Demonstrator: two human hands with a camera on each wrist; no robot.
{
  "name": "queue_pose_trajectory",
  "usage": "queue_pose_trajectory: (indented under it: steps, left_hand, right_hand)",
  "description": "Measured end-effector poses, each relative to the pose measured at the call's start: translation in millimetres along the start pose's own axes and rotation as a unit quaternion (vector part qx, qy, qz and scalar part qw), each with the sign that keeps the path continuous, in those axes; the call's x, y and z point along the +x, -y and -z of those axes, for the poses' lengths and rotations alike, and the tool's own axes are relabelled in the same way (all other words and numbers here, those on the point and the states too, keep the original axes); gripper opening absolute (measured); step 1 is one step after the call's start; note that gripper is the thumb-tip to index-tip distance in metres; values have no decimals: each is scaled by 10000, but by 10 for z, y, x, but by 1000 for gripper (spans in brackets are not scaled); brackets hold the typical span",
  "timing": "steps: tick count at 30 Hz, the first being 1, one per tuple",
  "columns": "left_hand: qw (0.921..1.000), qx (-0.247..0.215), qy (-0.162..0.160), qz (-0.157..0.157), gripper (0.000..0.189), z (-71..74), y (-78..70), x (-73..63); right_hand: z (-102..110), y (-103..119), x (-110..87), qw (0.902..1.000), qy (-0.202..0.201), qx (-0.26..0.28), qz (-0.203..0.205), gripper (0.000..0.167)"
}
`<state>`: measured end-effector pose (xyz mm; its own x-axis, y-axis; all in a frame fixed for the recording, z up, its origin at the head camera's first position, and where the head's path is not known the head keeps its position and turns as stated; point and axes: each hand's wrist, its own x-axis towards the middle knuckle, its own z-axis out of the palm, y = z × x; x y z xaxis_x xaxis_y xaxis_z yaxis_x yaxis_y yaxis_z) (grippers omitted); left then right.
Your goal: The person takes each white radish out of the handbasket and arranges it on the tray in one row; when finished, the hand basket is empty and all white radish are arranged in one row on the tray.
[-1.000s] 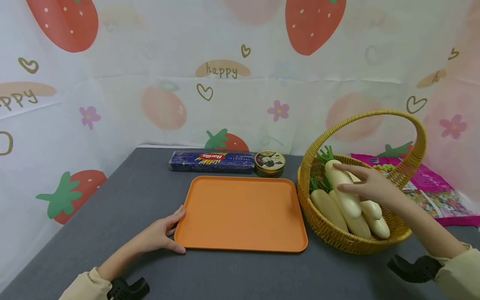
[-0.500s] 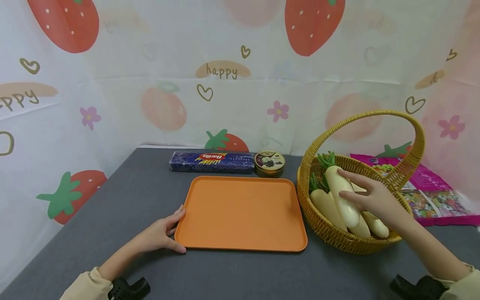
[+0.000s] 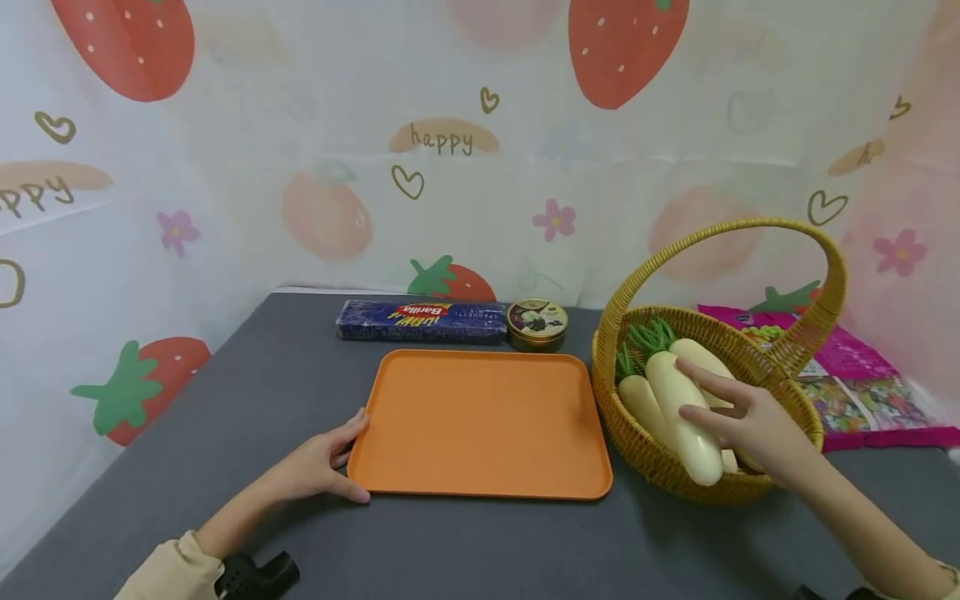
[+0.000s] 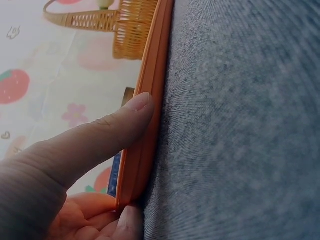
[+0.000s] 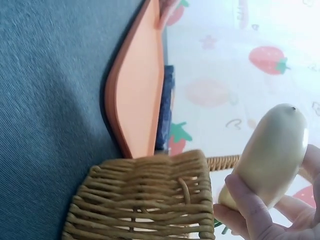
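My right hand (image 3: 761, 429) holds a white radish (image 3: 678, 400) with green leaf stubs, thumb on one side and fingers on the other. In the right wrist view this radish (image 5: 275, 150) shows its rounded tip upward, beyond the rim of the wicker basket (image 5: 145, 195). Several more white radishes (image 3: 641, 404) lie in the basket, partly hidden by the held one and the hand. On the left, my left hand (image 3: 318, 471) grips the near left corner of an orange tray (image 3: 480, 425). The left wrist view shows the thumb (image 4: 110, 127) against the tray's outer wall.
Behind the tray lie a blue spaghetti pack (image 3: 423, 321) and a round tin (image 3: 537, 323). A pink printed bag (image 3: 862, 383) lies behind and right of the basket, whose tall handle (image 3: 750, 223) arches over it. A printed curtain (image 3: 480, 217) hangs at the back.
My right hand has brought the radish toward the near side of the basket, and another radish behind it has come into view. The left hand and tray stay put.
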<state>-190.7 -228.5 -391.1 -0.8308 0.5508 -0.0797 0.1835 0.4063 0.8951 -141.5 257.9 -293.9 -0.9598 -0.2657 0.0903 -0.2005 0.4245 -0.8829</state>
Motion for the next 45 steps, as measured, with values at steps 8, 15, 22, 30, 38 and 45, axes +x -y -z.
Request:
queue_pose_trajectory:
  steps: [8, 15, 22, 30, 38, 45]
  left_hand:
    - [9998, 47, 144, -106, 104, 45, -2, -20]
    - [9999, 100, 106, 27, 105, 20, 0, -20]
    - [9998, 170, 56, 42, 104, 31, -29, -33]
    - [9999, 137, 90, 49, 103, 35, -23, -34]
    - [9999, 26, 151, 9, 103, 49, -32, 7]
    - [9998, -54, 210, -44, 102, 22, -26, 24]
  right_hand:
    - [-78, 32, -127, 9994, 152, 299, 54, 55]
    - [-110, -32, -279, 9993, 195, 326, -31, 53]
    - [-156, -43, -428, 9979, 301, 566, 50, 52]
    - [-279, -51, -566, 9916, 652, 860, 714, 51]
    - [-496, -5, -423, 9859, 740, 1120, 996, 51]
    - [-629, 121, -192, 9827, 1088, 1443, 408, 52]
